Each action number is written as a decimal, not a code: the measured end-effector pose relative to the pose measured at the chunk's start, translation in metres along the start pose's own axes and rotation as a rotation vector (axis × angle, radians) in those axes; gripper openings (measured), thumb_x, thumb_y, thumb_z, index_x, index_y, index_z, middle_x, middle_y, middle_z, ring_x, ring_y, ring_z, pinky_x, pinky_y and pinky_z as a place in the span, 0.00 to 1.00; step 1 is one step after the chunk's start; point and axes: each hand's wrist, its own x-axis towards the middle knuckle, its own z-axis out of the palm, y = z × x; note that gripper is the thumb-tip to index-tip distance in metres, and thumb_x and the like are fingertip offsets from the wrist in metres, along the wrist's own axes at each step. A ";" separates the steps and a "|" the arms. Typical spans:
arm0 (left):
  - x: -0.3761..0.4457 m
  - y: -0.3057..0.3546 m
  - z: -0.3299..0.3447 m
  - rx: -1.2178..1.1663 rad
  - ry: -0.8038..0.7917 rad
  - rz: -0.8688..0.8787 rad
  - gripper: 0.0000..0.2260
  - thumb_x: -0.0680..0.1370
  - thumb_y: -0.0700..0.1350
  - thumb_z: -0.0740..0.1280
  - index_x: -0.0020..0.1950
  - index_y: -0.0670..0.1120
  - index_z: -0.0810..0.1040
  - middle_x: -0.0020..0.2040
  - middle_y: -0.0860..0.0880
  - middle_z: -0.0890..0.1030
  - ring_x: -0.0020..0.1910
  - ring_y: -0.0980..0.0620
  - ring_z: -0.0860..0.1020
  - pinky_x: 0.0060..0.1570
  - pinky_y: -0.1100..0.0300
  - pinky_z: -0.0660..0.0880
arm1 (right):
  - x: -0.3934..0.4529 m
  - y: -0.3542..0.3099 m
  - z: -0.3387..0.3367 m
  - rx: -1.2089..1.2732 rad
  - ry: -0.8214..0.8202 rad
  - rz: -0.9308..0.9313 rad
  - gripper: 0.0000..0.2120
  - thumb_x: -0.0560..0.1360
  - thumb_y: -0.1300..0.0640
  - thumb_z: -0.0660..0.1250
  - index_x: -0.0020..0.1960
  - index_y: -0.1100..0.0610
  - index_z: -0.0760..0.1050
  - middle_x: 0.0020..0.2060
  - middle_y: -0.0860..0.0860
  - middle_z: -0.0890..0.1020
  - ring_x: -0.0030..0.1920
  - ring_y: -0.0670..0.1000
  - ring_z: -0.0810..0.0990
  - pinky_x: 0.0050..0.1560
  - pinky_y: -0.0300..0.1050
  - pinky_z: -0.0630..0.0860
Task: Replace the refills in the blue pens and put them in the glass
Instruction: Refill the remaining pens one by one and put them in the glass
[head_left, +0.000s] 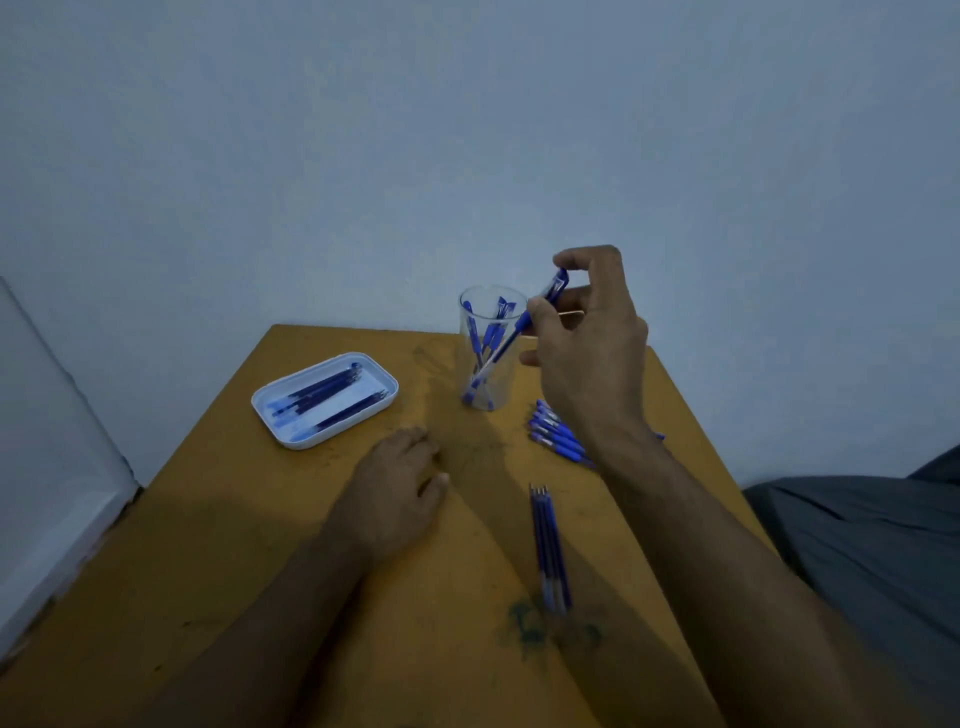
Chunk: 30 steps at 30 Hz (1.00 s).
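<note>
One pen (540, 306) pinched by its cap end in right hand (587, 343), tip already inside glass (485, 348) w/ others. Step: dropping it in. Next: let go, take another from pile (556, 436). Left hand (395, 488) flat on table (208, 519), holds nothing.

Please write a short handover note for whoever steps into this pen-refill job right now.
Right hand: fingers pinch a blue pen by its top, its lower end inside the glass.
Left hand: rests on the table, holding nothing.
Done: several pens already stand in the glass.
Left: release this pen; a row of pens lies right of the glass. Loose refills lie near the front; more in the white tray.
</note>
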 end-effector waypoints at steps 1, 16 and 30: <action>0.000 0.000 0.001 0.019 0.005 -0.002 0.23 0.83 0.58 0.59 0.77 0.53 0.68 0.80 0.52 0.63 0.79 0.53 0.59 0.78 0.52 0.59 | 0.009 -0.005 0.000 0.000 0.018 -0.026 0.14 0.80 0.62 0.68 0.61 0.49 0.70 0.40 0.47 0.82 0.38 0.46 0.85 0.37 0.53 0.84; -0.003 0.003 0.002 0.072 0.013 -0.011 0.24 0.84 0.58 0.55 0.79 0.52 0.65 0.81 0.52 0.61 0.80 0.53 0.55 0.79 0.53 0.54 | 0.069 0.045 0.047 -0.492 -0.226 -0.168 0.08 0.81 0.59 0.66 0.59 0.54 0.71 0.42 0.56 0.81 0.39 0.56 0.80 0.39 0.59 0.82; -0.001 0.002 0.004 0.082 0.013 -0.018 0.24 0.84 0.59 0.55 0.78 0.54 0.66 0.81 0.52 0.62 0.80 0.53 0.56 0.79 0.51 0.56 | 0.067 0.068 0.052 -0.528 -0.351 -0.048 0.11 0.83 0.58 0.63 0.52 0.59 0.84 0.47 0.54 0.86 0.45 0.51 0.84 0.47 0.48 0.82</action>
